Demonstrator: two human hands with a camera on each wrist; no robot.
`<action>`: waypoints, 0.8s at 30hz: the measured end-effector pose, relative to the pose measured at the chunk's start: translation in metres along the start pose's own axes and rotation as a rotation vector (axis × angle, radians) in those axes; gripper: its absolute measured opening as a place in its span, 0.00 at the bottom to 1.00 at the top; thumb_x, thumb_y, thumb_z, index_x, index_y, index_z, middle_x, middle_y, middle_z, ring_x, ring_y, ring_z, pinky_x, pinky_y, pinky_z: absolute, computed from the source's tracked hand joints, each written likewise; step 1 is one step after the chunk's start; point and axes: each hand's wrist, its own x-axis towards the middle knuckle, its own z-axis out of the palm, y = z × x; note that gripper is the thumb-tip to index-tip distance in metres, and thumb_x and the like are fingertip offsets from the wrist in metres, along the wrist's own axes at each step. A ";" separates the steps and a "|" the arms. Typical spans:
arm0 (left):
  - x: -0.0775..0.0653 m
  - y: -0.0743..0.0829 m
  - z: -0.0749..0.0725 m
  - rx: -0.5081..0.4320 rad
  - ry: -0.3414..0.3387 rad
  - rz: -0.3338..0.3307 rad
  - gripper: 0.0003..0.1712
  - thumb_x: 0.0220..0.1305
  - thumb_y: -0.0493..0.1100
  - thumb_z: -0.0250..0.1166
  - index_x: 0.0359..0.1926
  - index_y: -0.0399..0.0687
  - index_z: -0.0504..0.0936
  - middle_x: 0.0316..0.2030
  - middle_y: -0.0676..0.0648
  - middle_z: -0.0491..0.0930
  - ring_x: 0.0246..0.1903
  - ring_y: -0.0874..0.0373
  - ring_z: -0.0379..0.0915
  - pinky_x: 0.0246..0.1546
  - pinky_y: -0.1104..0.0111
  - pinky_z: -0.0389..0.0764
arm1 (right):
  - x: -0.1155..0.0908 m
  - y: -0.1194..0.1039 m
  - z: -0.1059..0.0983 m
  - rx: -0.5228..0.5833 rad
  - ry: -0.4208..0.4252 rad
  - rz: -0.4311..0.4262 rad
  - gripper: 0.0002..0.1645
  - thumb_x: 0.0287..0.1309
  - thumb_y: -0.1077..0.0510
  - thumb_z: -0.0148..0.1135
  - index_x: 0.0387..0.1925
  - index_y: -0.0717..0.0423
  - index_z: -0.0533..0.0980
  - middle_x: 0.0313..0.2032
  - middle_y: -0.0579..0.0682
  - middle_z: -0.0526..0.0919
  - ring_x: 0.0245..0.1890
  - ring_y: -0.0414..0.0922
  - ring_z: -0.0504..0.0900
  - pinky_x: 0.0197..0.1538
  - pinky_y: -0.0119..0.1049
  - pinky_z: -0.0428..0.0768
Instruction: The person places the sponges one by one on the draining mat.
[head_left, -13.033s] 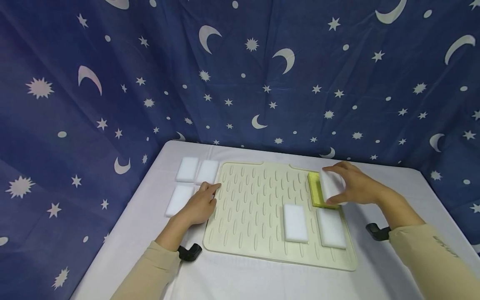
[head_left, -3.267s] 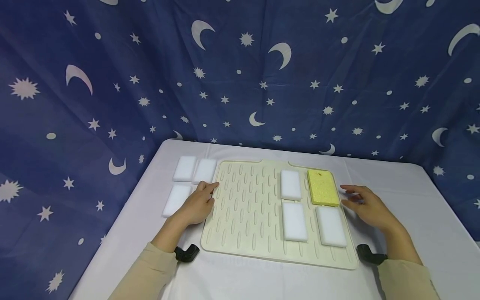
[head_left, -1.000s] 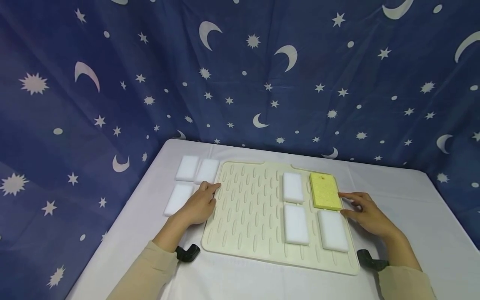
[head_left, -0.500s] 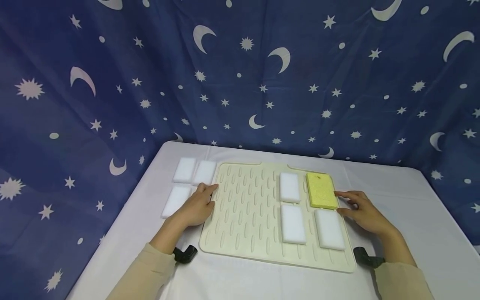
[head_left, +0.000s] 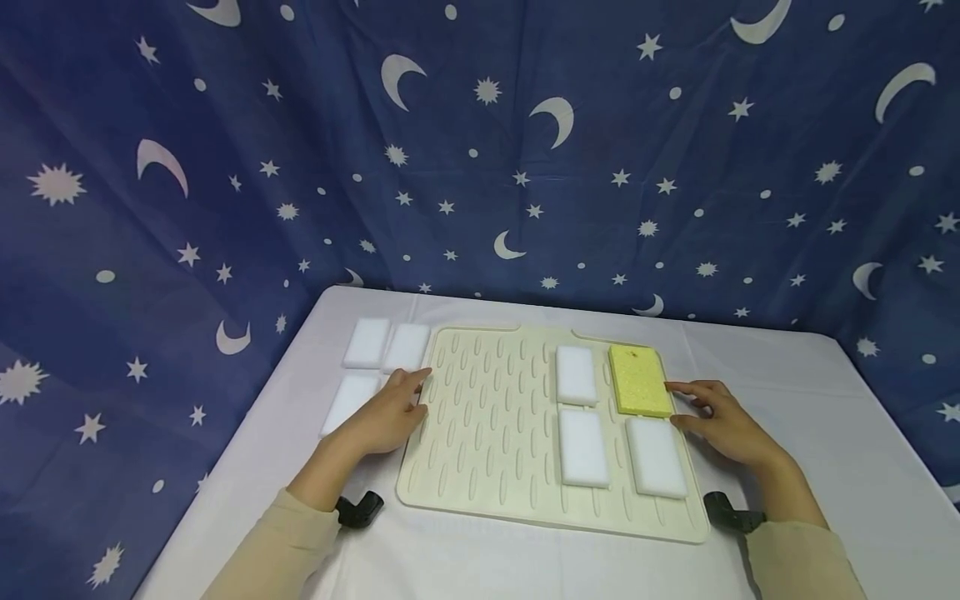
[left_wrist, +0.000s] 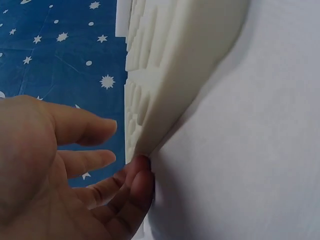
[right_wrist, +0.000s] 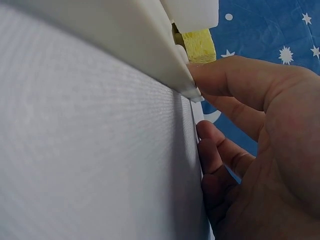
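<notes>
A cream drying mat (head_left: 487, 450) with raised oval ribs lies on the table. On its right part sit a yellow sponge (head_left: 641, 381) and three white sponges, one (head_left: 576, 375) beside the yellow one, two (head_left: 583, 447) (head_left: 656, 457) in front. My right hand (head_left: 723, 421) is at the mat's right edge, thumb touching the rim; its index fingertip is close to the yellow sponge, contact unclear. My left hand (head_left: 386, 417) rests at the left edge, some fingertips touching the rim in the left wrist view, thumb and index finger apart. Neither hand grips anything.
Three more white sponges (head_left: 367, 342) (head_left: 407, 347) (head_left: 351, 402) lie left of the mat, the nearest partly behind my left hand. White cloth (head_left: 480, 558) covers the table. A dark blue curtain (head_left: 450, 167) with moons and stars hangs behind and to the left.
Earlier my right hand held a white sponge over the yellow one; a white sponge now lies left of it. That hand has since come to the mat's right edge. My left hand has barely moved.
</notes>
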 end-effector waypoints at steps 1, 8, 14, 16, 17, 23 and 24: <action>-0.001 0.000 -0.001 0.004 -0.004 0.006 0.32 0.71 0.46 0.51 0.74 0.55 0.56 0.50 0.48 0.66 0.46 0.57 0.69 0.51 0.59 0.71 | 0.000 0.000 0.000 0.008 -0.001 -0.003 0.40 0.59 0.39 0.62 0.69 0.45 0.64 0.64 0.61 0.57 0.62 0.65 0.61 0.57 0.70 0.62; -0.006 0.001 -0.013 0.032 -0.029 0.074 0.33 0.72 0.47 0.52 0.74 0.55 0.55 0.50 0.48 0.68 0.45 0.58 0.68 0.51 0.59 0.70 | 0.000 0.001 0.000 0.013 0.003 0.003 0.39 0.59 0.40 0.63 0.69 0.45 0.64 0.65 0.61 0.57 0.64 0.67 0.60 0.58 0.70 0.61; -0.013 0.003 -0.026 0.037 -0.032 0.099 0.32 0.72 0.46 0.51 0.74 0.56 0.55 0.54 0.48 0.70 0.47 0.59 0.70 0.52 0.59 0.71 | 0.001 0.001 0.000 -0.011 0.009 0.017 0.39 0.59 0.41 0.63 0.69 0.44 0.64 0.64 0.61 0.58 0.64 0.68 0.60 0.58 0.70 0.61; -0.015 0.004 -0.031 0.042 -0.034 0.100 0.32 0.72 0.46 0.50 0.74 0.58 0.55 0.56 0.49 0.70 0.48 0.59 0.70 0.52 0.59 0.72 | 0.001 0.001 0.000 -0.011 0.007 0.016 0.39 0.59 0.40 0.63 0.69 0.44 0.64 0.64 0.61 0.58 0.64 0.68 0.60 0.58 0.70 0.61; -0.016 0.004 -0.033 0.042 -0.038 0.096 0.32 0.72 0.46 0.50 0.74 0.59 0.55 0.58 0.49 0.69 0.50 0.58 0.71 0.53 0.59 0.72 | 0.001 0.002 0.000 -0.010 0.006 0.016 0.39 0.59 0.40 0.62 0.69 0.44 0.64 0.65 0.61 0.58 0.64 0.69 0.60 0.58 0.70 0.61; -0.022 0.000 -0.046 0.062 -0.030 0.108 0.32 0.70 0.47 0.55 0.73 0.58 0.58 0.62 0.48 0.67 0.59 0.52 0.70 0.56 0.54 0.71 | 0.001 0.003 0.000 -0.024 0.008 0.024 0.39 0.59 0.39 0.62 0.70 0.42 0.64 0.65 0.61 0.58 0.65 0.68 0.61 0.58 0.71 0.61; -0.023 -0.002 -0.048 0.069 -0.024 0.117 0.33 0.70 0.47 0.56 0.73 0.56 0.59 0.62 0.48 0.67 0.60 0.51 0.69 0.56 0.53 0.71 | 0.001 0.003 0.000 -0.024 0.010 0.027 0.39 0.59 0.39 0.62 0.69 0.42 0.64 0.65 0.61 0.58 0.65 0.68 0.61 0.58 0.71 0.61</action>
